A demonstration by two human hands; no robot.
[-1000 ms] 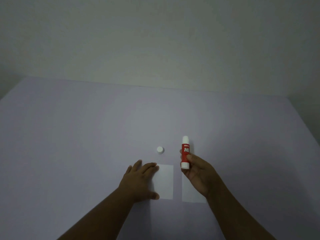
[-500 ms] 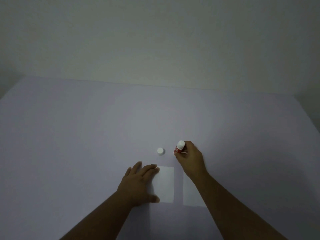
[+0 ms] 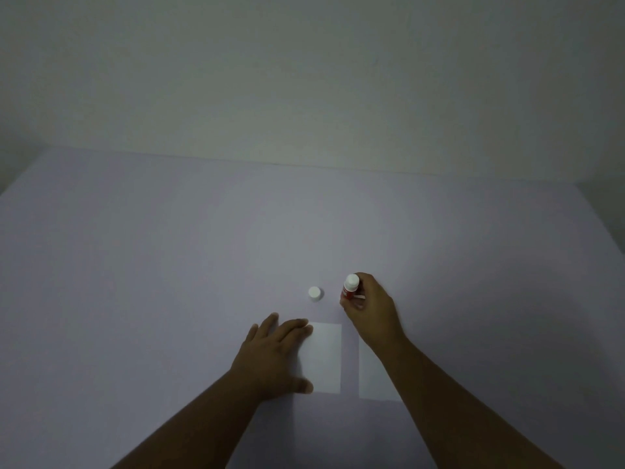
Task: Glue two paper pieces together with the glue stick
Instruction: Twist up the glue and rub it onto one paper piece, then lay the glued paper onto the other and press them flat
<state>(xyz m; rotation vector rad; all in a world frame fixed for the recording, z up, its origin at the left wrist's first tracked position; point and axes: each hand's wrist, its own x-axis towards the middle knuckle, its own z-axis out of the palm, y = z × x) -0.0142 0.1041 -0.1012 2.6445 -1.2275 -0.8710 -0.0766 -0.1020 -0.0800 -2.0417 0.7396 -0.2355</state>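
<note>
The glue stick [image 3: 350,288] is standing roughly upright, tilted slightly, just beyond the far edge of the two paper pieces, and the right hand [image 3: 369,306] is gripping it. Its white end is showing above the fingers and a band of its red body is visible below that; whether its lower end is touching the counter [image 3: 135,265] cannot be told, since the fingers are covering it. The right hand is clenching around the lower part of the stick, with the forearm crossing over the right paper piece [image 3: 372,377] and hiding part of it.

The white cap [image 3: 314,294] is sitting on the counter by itself, just to the left of the glue stick and apart from it, beyond the left paper piece [image 3: 323,357].

The two paper pieces are lying flat side by side on the pale lilac counter, near the person, with a narrow strip of counter showing between them; they are not touching.

The left hand [image 3: 270,357] is lying flat, palm down, fingers spread and grasping nothing. Its fingertips [image 3: 306,328] and thumb are resting on the left edge of the left paper piece, while the rest of the hand is lying on the counter beside it.

A plain wall [image 3: 304,79] is rising behind the counter. The lighting is dim, so fine detail on the stick's label is not readable.
</note>
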